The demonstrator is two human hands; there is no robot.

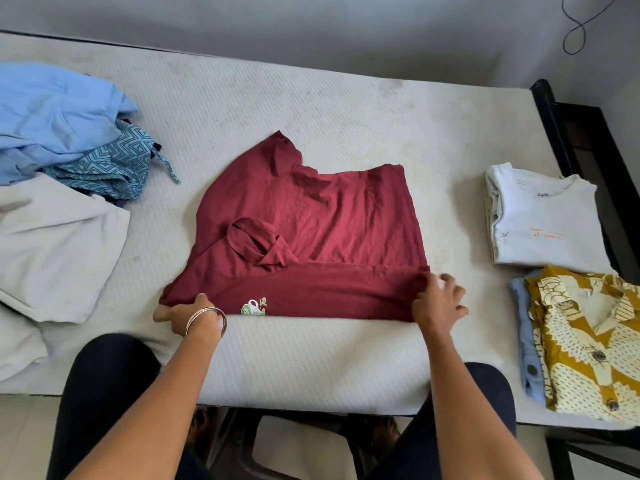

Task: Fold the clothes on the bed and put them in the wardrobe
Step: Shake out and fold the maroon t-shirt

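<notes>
A maroon T-shirt (pixel 311 220) lies spread on the white mattress (pixel 311 98), its near strip folded up so a small green print shows. My left hand (pixel 187 315), with bangles on the wrist, grips the shirt's near left corner. My right hand (pixel 438 301) pinches the fold at the near right corner. At the left sits a loose heap: a light blue garment (pixel 52 112), a teal patterned cloth (pixel 107 164) and a pale grey garment (pixel 55 247).
Folded clothes sit at the right: a white T-shirt (pixel 543 220) and, nearer, a mustard patterned shirt (pixel 588 341) on a blue garment (pixel 526 341). The black bed frame (pixel 554 133) runs along the right edge. My knees are against the mattress's near edge.
</notes>
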